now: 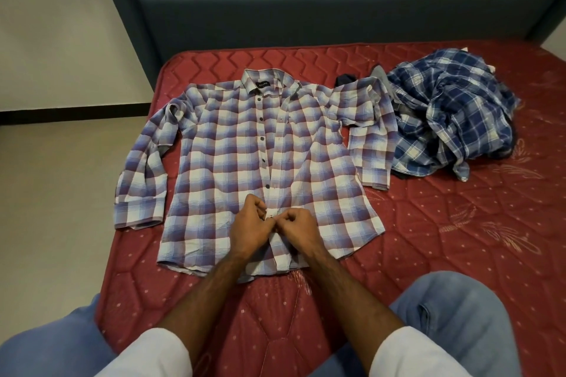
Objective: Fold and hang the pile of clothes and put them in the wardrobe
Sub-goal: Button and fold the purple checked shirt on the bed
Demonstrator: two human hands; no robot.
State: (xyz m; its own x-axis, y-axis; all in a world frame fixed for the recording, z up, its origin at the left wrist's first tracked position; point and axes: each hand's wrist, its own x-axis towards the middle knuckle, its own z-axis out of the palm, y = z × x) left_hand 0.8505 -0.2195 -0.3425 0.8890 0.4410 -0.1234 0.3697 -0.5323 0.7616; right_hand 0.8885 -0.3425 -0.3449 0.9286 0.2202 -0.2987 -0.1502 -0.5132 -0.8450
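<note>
A purple-and-white checked long-sleeved cotton shirt (245,156) is lying flat, front up, near the left edge of the red quilted mattress (444,254). Both forearms are reaching forward side by side; the left hand (251,227) and right hand (297,229) are pinching the lower button placket, fingers curled on the cloth. A crumpled blue checked clothes pile (453,113) is lying toward the far right corner.

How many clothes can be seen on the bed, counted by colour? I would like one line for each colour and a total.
Purple and white checked shirt, spread flat, both hands at its front: 1
Blue and white checked shirt, crumpled in the pile: 1
Dark garment, partly hidden behind the sleeve: 1
Grey cloth, only an edge shows: 1
Total: 4 visible; more may be hidden under the pile.
</note>
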